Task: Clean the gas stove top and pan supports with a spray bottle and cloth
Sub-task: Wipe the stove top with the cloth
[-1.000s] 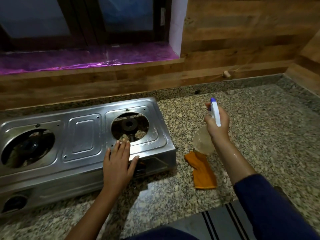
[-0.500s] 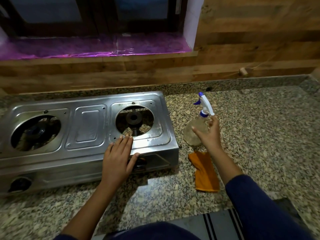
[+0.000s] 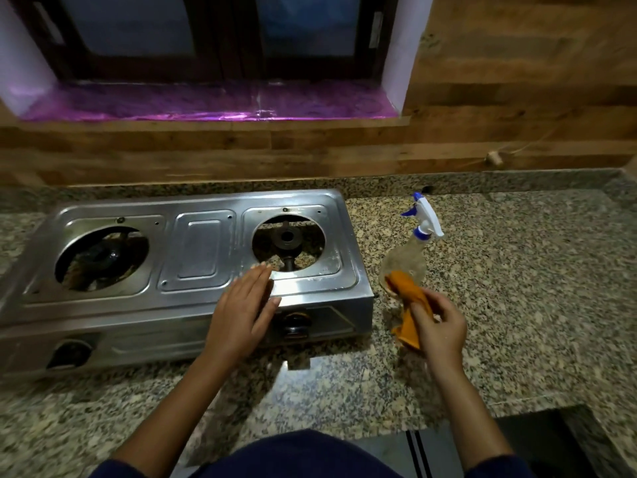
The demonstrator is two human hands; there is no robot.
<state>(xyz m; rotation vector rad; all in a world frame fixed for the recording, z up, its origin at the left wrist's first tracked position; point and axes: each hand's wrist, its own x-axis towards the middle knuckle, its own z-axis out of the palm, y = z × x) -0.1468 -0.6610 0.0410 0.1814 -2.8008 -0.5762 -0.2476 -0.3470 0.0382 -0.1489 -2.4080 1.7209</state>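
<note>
So the gas stove is a steel two-burner sitting on the speckled granite worktop. Its long side runs left to right, and the knob side faces the person. The steel is shiny but smudgy. The left burner opening looks dark and grimy inside, while the right burner opening shows a bare black burner base.

The left hand lies palm down on the stove's front edge, just below the right opening. Its fingers are straight, close together and pointing away from the person.

Just right of the stove, the spray bottle stands upright on the worktop. It has a clear body and a white head with blue trim, and the nozzle points left.

The right hand has its fingers curled round an orange cloth. The cloth is bunched up long and narrow, with its top end in front of the bottle's base and its bottom end dangling toward the worktop.
</note>
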